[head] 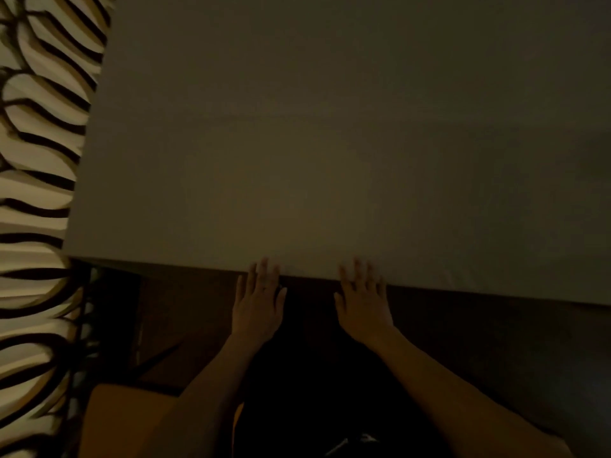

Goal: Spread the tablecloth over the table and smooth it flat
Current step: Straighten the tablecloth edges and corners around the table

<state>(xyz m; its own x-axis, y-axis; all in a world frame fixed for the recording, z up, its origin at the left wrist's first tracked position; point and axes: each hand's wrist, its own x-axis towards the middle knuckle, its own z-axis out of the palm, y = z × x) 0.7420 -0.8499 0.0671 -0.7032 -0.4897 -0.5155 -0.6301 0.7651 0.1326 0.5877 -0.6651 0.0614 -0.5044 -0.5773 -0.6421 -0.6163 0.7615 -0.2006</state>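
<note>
A plain pale tablecloth [330, 143] lies spread over the table and fills most of the dim view, with a few faint creases across its middle. Its near edge runs from lower left to right. My left hand [259, 302] and my right hand [363, 299] lie side by side at that near edge, fingers straight and spread, fingertips on the cloth and palms over the dark drop below it. Neither hand holds anything. The table itself is hidden under the cloth.
A carpet with a bold black and cream pattern [36, 193] runs along the left. An orange surface [125, 421], perhaps a seat, sits at the lower left. Dark wood [185, 312] shows below the cloth's near edge.
</note>
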